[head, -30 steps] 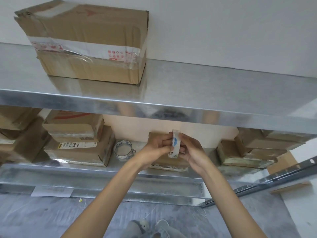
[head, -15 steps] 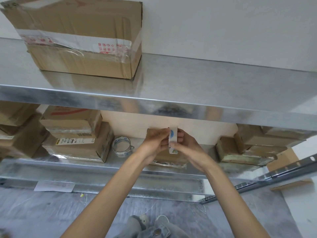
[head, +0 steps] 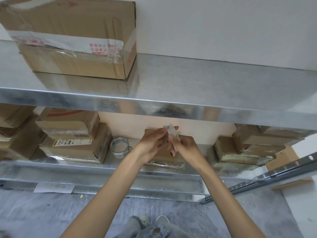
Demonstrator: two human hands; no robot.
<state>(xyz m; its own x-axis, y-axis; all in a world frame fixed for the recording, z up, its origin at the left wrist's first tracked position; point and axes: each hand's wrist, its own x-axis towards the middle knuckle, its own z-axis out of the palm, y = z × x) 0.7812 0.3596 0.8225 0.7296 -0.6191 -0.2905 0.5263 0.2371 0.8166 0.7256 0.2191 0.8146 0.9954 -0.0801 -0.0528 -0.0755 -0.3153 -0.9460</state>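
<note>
Centre frame: fingers of the left hand (head: 152, 142) and right hand (head: 186, 147) pinch a small white, blue-printed roll (head: 170, 130). Upright half a second ago, it now leans left, blurred.

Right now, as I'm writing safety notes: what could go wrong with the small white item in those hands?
The small white item is held in mid-air between the left hand and right hand; it may slip and drop. The hands sit just below the metal shelf edge; lifting them might bump it.
</note>
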